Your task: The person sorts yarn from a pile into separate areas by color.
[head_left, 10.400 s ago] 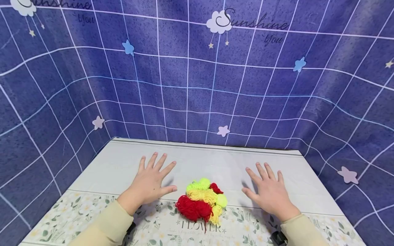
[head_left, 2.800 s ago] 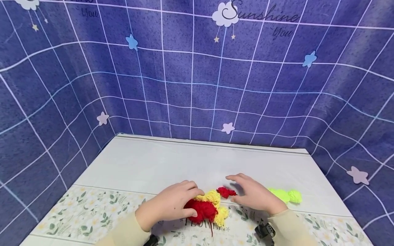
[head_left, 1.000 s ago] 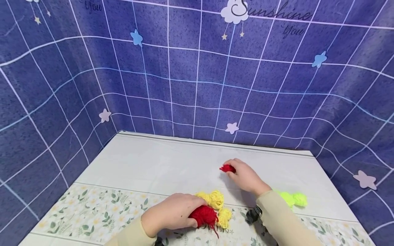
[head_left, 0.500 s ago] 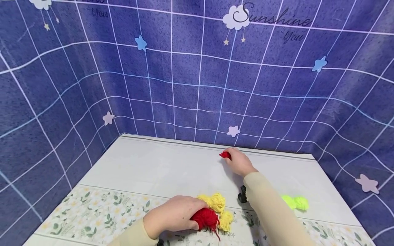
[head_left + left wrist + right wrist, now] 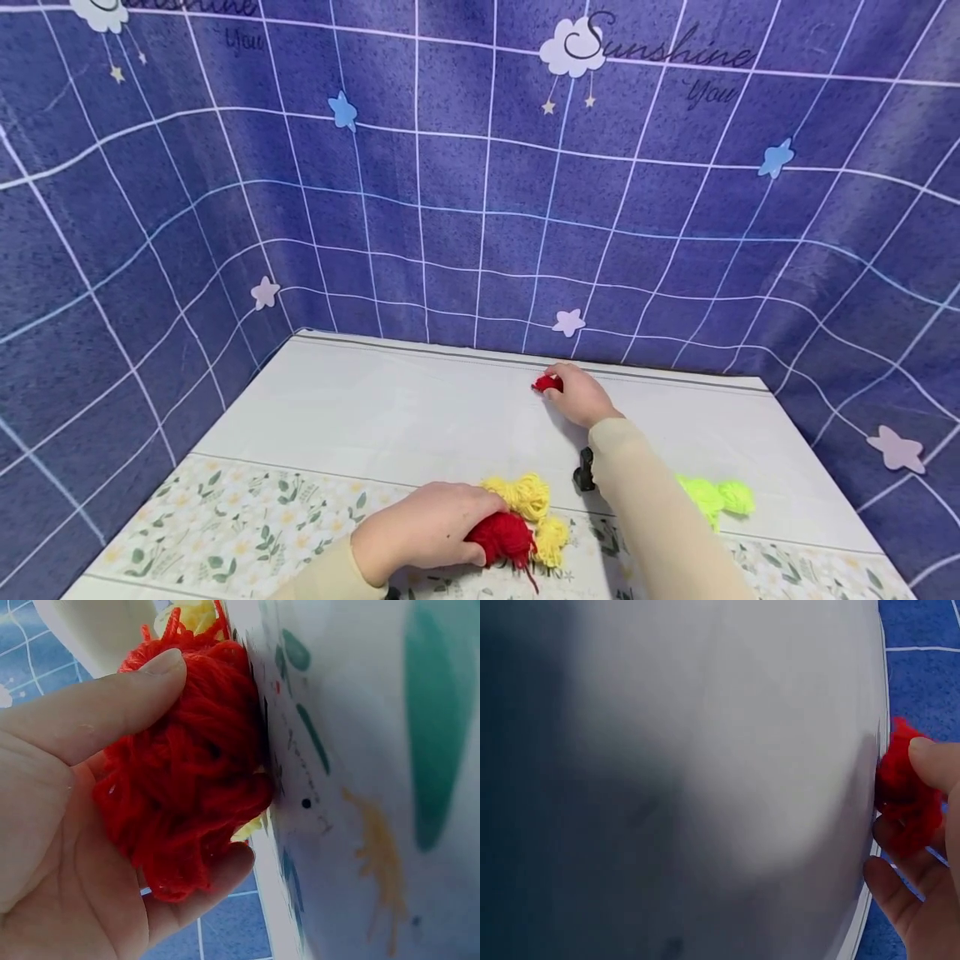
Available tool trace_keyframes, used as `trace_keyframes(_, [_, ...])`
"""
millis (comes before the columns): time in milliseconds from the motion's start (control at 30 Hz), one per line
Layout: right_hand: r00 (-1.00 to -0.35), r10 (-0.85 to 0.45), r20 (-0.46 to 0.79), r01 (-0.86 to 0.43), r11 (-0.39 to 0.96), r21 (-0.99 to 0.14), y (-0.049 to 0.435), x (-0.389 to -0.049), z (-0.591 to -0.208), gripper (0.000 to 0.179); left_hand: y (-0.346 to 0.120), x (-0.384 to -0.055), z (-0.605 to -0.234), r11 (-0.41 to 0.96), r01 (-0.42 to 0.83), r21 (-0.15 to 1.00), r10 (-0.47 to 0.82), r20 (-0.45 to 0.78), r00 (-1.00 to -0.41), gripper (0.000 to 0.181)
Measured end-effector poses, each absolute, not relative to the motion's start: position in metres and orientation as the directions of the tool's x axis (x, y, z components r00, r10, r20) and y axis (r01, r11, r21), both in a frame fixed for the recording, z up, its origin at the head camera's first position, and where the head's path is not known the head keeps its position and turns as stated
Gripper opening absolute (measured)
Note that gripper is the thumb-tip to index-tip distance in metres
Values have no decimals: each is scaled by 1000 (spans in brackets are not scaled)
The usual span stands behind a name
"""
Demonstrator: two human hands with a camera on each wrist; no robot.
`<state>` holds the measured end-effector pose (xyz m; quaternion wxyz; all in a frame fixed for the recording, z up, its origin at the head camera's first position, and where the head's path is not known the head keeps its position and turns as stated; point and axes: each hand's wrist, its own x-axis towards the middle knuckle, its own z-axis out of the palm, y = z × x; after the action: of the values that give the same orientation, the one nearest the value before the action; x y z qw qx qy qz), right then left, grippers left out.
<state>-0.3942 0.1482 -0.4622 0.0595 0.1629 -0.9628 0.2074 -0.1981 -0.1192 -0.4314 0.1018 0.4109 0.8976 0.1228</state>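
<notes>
My left hand (image 5: 427,529) grips a large skein of red yarn (image 5: 504,537) near the front of the table. In the left wrist view, the thumb lies over this red yarn (image 5: 195,757) and the fingers curl beneath. Near the table's back edge, my right hand (image 5: 585,398) pinches a small bundle of red yarn (image 5: 546,383). The right wrist view has that small red bundle (image 5: 911,799) between thumb and fingers, close to the tabletop. Touching or just behind the large skein lie a yellow yarn skein (image 5: 528,496) and a smaller yellow bundle (image 5: 551,540).
Neon green yarn (image 5: 735,497) lies to the right, partly hidden by the right sleeve (image 5: 660,508). A blue gridded curtain (image 5: 480,183) hangs behind and along both sides of the white table (image 5: 375,400). The table's front has a floral print.
From spread above one yarn pile, my left hand came to grip the large red skein. Neon green yarn moved right; my right hand carried the small red bundle to the back, hardly moving lately.
</notes>
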Motion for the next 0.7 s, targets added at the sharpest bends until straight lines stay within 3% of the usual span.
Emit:
trace_keyframes(200, [-946, -277, 171, -323, 857, -402, 154, -389, -456, 41, -122, -197, -422, 611, 717, 334, 772, -50, -634, 46])
trace_keyframes(367, [-954, -260, 152, -300, 856, -420, 167, -388, -455, 44, -123, -206, -402, 632, 715, 300, 743, 31, -669, 47])
trace_keyframes(533, [-948, -266, 173, -316, 841, -438, 175, -386, -453, 45, -123, -242, -389, 706, 661, 254, 664, 87, -742, 51])
trace_keyframes(700, [-949, -272, 160, -315, 844, -434, 178, -381, -453, 46, -116, -280, -401, 762, 612, 211, 599, 126, -791, 53])
